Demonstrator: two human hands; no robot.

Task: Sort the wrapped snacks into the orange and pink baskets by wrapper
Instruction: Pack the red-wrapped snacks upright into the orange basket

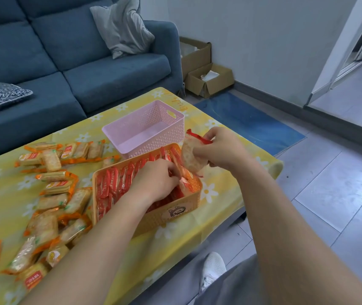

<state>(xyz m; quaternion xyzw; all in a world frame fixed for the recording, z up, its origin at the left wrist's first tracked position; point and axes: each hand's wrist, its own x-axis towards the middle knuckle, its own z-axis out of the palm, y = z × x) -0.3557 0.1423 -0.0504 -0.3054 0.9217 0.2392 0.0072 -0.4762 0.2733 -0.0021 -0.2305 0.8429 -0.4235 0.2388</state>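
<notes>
As the orange perforated plastic basket (169, 213) is the reference for this list, every position is given from it.

1. Nearer than the basket and to its left: loose rectangular cracker packs in orange-edged clear wrappers (52, 201), scattered on the yellow daisy-print tablecloth (219, 194), not yet sorted.
2. Inside the basket: red-wrapped packs (114, 183) standing on edge in rows, filling most of it.
3. Left hand (153, 181): in the basket's right half, fingers curled down among the red packs. Whether it pinches one or only parts them cannot be told.
4. Right hand (221, 148): just above the basket's far right corner, thumb and fingers closed round a round cracker in a clear wrapper with red ends (192, 157), held tilted.
5. Just beyond the basket's far side: pink perforated plastic basket (162, 139), nothing seen inside.
6. Well beyond: blue fabric sofa (43, 62).

Handling note: the step in hand appears to be slotting the held cracker into the row. Hold a gap open with the left fingers, turn the pack on edge parallel to its neighbours, and slide it down without pressing, since the cracker probably snaps easily.
</notes>
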